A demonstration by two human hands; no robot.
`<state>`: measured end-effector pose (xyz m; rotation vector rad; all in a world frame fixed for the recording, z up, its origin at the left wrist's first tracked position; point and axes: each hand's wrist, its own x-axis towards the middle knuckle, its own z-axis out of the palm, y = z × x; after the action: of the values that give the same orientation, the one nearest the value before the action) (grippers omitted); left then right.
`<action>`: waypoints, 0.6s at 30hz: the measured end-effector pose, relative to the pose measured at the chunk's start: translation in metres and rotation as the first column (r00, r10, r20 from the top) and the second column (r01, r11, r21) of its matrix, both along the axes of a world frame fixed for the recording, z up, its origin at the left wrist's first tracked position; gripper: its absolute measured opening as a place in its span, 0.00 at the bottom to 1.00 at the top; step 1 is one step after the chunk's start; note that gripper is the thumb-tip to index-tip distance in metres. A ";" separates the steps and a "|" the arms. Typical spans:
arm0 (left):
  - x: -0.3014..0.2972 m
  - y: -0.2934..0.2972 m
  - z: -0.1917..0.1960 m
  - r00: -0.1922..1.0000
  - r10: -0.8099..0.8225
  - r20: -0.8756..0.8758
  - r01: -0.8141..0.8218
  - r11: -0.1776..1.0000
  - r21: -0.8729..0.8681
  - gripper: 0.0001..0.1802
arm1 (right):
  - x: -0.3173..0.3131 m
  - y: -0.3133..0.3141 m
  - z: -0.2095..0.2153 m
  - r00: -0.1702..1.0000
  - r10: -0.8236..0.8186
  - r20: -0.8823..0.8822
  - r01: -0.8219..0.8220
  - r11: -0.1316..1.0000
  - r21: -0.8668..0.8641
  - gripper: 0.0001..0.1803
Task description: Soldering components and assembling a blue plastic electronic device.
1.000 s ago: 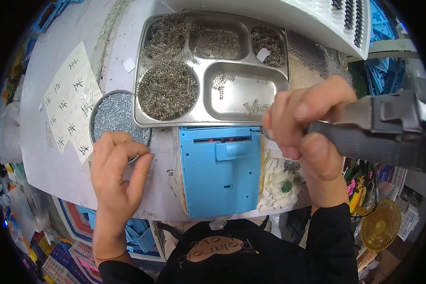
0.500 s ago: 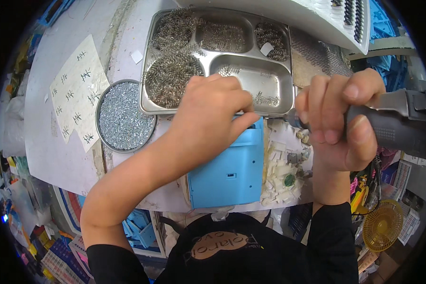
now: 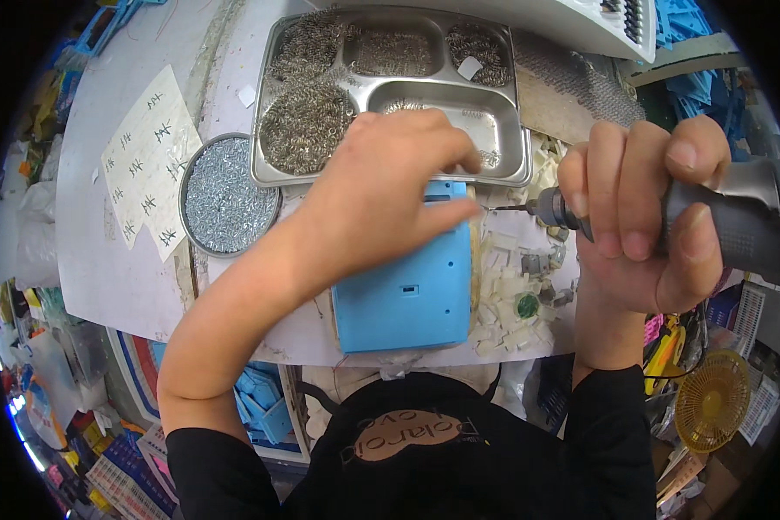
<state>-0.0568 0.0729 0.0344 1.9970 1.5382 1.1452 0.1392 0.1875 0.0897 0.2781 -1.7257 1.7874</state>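
A blue plastic casing (image 3: 407, 295) lies flat on the white bench in front of me. My left hand (image 3: 381, 191) reaches across its upper part, fingers pinched together at the casing's top right corner, where something small may be held but I cannot see it. My right hand (image 3: 641, 217) grips a dark grey electric screwdriver (image 3: 719, 217). Its thin bit (image 3: 507, 209) points left at the fingertips of my left hand.
A steel compartment tray (image 3: 503, 169) with springs and small metal parts sits behind the casing. A round tin of screws (image 3: 225, 195) and a paper sheet (image 3: 147, 165) lie to the left. Small white plastic pieces (image 3: 516, 286) are heaped right of the casing.
My left hand moved from the bench near the screw tin up and right onto the casing's top corner. The screwdriver tip has come to that same corner.
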 end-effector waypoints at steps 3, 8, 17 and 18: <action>0.016 -0.018 0.014 0.982 0.007 -0.186 0.019 0.990 0.142 0.12 | 0.004 -0.008 0.009 0.999 0.028 -0.020 -0.028 0.999 -0.017 0.19; 0.017 -0.057 0.020 0.964 0.047 -0.262 0.002 0.982 0.187 0.11 | 0.010 -0.033 0.021 1.000 0.007 -0.021 -0.008 0.999 -0.038 0.17; 0.058 -0.135 0.004 0.973 0.175 -0.153 -0.165 0.983 0.077 0.10 | 0.028 -0.101 0.030 0.987 -0.074 0.139 0.102 0.974 -0.200 0.16; 0.060 -0.138 0.004 0.988 0.143 -0.054 -0.141 0.989 0.036 0.13 | 0.030 -0.104 0.029 0.989 -0.056 0.134 0.083 0.975 -0.206 0.17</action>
<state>0.0028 -0.0652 0.0382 1.9827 1.7248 1.1833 0.1688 0.0836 0.1190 0.0132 -1.5926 1.9534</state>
